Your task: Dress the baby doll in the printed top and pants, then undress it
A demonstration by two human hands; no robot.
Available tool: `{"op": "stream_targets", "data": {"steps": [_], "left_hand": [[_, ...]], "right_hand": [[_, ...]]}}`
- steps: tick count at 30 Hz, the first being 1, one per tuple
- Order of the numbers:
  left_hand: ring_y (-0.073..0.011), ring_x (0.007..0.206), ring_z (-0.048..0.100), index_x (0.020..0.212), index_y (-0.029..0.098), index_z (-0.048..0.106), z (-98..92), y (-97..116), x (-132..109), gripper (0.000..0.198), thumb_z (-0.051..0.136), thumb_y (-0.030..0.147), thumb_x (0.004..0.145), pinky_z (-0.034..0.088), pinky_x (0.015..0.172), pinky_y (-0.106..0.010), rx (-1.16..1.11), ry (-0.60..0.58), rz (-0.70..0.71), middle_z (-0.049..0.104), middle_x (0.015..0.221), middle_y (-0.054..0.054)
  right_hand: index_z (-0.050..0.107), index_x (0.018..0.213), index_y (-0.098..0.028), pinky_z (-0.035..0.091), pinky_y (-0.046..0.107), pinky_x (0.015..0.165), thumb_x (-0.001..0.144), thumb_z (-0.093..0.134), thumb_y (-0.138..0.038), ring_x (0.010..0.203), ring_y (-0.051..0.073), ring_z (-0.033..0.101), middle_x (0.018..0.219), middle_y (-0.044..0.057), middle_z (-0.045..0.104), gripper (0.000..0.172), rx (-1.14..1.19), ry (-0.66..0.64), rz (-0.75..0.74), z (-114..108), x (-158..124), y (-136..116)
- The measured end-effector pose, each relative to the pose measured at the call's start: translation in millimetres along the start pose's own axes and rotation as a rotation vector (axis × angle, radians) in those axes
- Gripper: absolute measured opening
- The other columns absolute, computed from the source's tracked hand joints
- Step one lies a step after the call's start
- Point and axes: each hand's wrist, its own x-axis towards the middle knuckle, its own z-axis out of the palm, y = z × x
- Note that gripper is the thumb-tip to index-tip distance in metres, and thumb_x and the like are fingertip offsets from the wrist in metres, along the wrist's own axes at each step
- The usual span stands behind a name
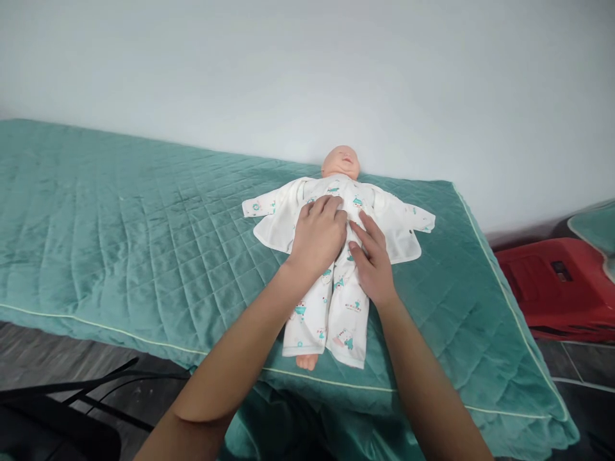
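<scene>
In the head view, the one view here, you have a baby doll (pixel 341 162) on its back on a quilted green bed cover (pixel 158 237), its head close to the pale wall (pixel 288 77) and its legs pointing at you, an orientation that probably lets both arms reach its trunk straight on. A white jacket (pixel 402 240) lies open beneath it, the plain inner faces of its front panels spread to either side and the printed sleeves (pixel 268 202) stretched outward, seemingly so that the front stays uncovered. Over the chest and legs is a white printed garment (pixel 350 310); your hands hide its waist, so whether it is one piece cannot be told. One bare foot (pixel 306 362) pokes past the nearer-left cuff. Your left hand (pixel 319 230) rests back-up across the belly, fingers bent onto the cloth; whether they pinch any of it is hidden. Your right hand (pixel 375 259) lies at the doll's other side, thumb and fingers parted, the tips against the print, perhaps to steady the body or smooth the fabric. A red plastic chair (pixel 552 282) stands beyond the right edge.
</scene>
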Motion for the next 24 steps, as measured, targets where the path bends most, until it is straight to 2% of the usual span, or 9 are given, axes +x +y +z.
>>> {"op": "stream_targets", "data": {"steps": [9,14,19,24], "left_hand": [[-0.0333,0.122,0.054,0.103,0.012,0.071,-3.3,2.1,3.1,0.032,0.04,0.01,0.095,0.042,0.1,-0.051,0.116,-0.031,0.101,0.063,0.125,-0.017],[-0.0331,0.116,0.055,0.102,0.012,0.071,-10.5,5.7,5.8,0.031,0.041,0.007,0.093,0.042,0.097,-0.05,0.135,-0.071,0.086,0.064,0.12,-0.018],[-0.0313,0.106,0.056,0.098,0.015,0.07,-2.8,1.7,5.0,0.03,0.041,0.008,0.093,0.043,0.088,-0.047,0.17,-0.034,0.083,0.065,0.108,-0.016],[-0.0328,0.104,0.056,0.098,0.013,0.07,-1.1,-7.2,6.5,0.03,0.04,0.012,0.095,0.043,0.085,-0.048,0.183,-0.059,0.142,0.064,0.105,-0.017]], "right_hand": [[0.059,0.137,-0.036,0.029,0.052,0.124,0.099,0.051,-0.03,0.15,0.019,0.032,0.159,-0.002,0.041,0.039,0.036,0.012,0.012,-1.0,-1.3,2.4],[0.06,0.136,-0.035,0.029,0.054,0.124,0.099,0.052,-0.03,0.15,0.02,0.033,0.159,-0.001,0.042,0.038,0.029,0.013,0.014,-1.2,-1.5,2.9],[0.061,0.135,-0.035,0.031,0.053,0.123,0.099,0.052,-0.032,0.149,0.02,0.033,0.159,-0.001,0.042,0.037,0.048,0.015,0.015,-2.0,-2.1,3.2],[0.061,0.134,-0.035,0.03,0.052,0.123,0.099,0.052,-0.031,0.149,0.02,0.035,0.158,0.0,0.043,0.037,0.05,0.016,0.02,-2.8,-2.3,3.3]]}}
